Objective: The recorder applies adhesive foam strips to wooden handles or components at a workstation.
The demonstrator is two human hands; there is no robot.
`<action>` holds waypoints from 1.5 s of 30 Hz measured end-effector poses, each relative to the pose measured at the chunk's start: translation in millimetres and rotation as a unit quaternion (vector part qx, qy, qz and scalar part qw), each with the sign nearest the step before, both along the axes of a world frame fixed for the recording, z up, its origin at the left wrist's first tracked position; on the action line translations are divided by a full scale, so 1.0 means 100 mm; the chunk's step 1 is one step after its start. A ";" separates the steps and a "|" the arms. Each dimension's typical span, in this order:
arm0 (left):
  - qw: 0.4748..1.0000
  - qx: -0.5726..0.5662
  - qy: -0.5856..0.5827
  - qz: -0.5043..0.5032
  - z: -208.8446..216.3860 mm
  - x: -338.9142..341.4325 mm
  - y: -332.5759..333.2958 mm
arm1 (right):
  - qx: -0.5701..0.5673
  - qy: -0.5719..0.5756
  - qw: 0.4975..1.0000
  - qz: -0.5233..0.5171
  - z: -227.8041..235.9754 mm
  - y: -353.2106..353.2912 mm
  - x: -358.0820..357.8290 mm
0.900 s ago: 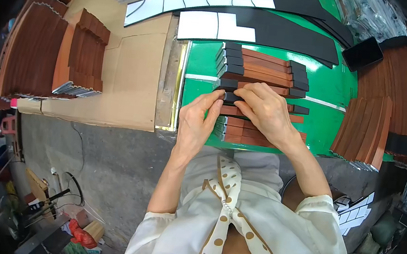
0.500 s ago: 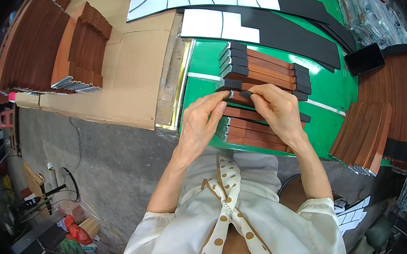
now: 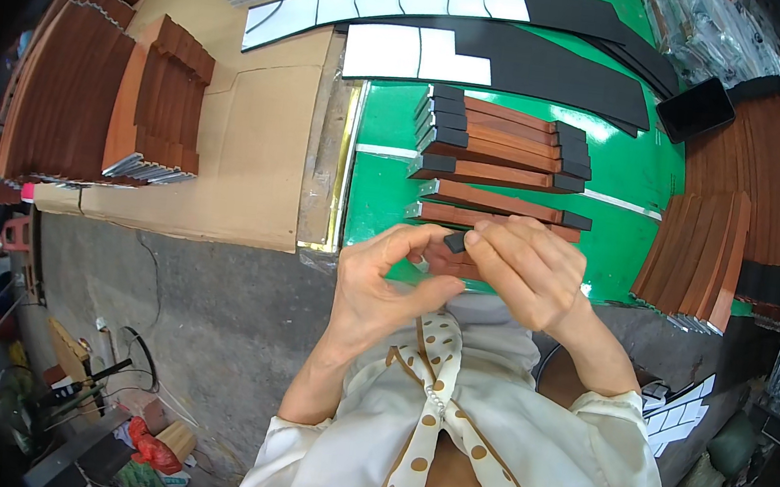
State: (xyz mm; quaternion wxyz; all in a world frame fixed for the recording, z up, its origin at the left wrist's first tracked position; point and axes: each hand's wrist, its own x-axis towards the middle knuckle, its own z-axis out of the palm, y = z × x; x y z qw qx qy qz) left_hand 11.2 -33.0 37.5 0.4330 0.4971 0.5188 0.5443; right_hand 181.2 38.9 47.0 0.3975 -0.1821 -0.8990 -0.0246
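A small black block-like piece is pinched between the fingertips of my right hand, above the near edge of the green table. My left hand is beside it with thumb and index finger spread apart; its index fingertip comes up to the piece. Just beyond my hands lie short brown wood-look strips, the nearer one with a bare left end and a black right end. Farther back, a group of brown strips has black pieces at both ends. My hands partly cover the nearest strips.
On the green table, long black sheets with white-looking patches lie at the back. A dark phone rests on brown boards at right. Stacked brown strips stand on cardboard at left.
Both hands have moved nearer to me, off the middle strip, whose bare left end now shows. The black piece is in my right fingers; my left thumb and index have spread.
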 end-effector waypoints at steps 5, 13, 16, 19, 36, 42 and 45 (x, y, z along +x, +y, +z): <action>0.998 -0.001 0.058 0.025 -0.06 0.01 -0.04 | -0.058 0.001 0.998 0.030 -0.05 -0.05 0.04; 0.985 0.075 0.154 0.003 -0.15 -0.10 -0.07 | -0.326 0.017 0.942 0.082 -0.06 -0.06 0.10; 0.972 0.124 0.199 -0.024 -0.17 -0.13 -0.04 | -0.322 0.019 0.944 0.071 -0.07 -0.05 0.07; 0.959 0.156 0.234 -0.035 -0.20 -0.20 0.02 | -0.315 0.019 0.947 0.063 -0.11 -0.03 0.06; 0.972 0.040 0.232 0.000 -0.58 -0.20 0.29 | -0.300 0.045 0.946 -0.117 -0.50 0.21 -0.10; 0.966 0.048 0.254 0.000 -0.58 -0.20 0.29 | -0.293 0.042 0.949 -0.113 -0.51 0.23 -0.11; 0.965 0.048 0.257 -0.001 -0.57 -0.21 0.29 | -0.286 0.042 0.951 -0.113 -0.51 0.23 -0.11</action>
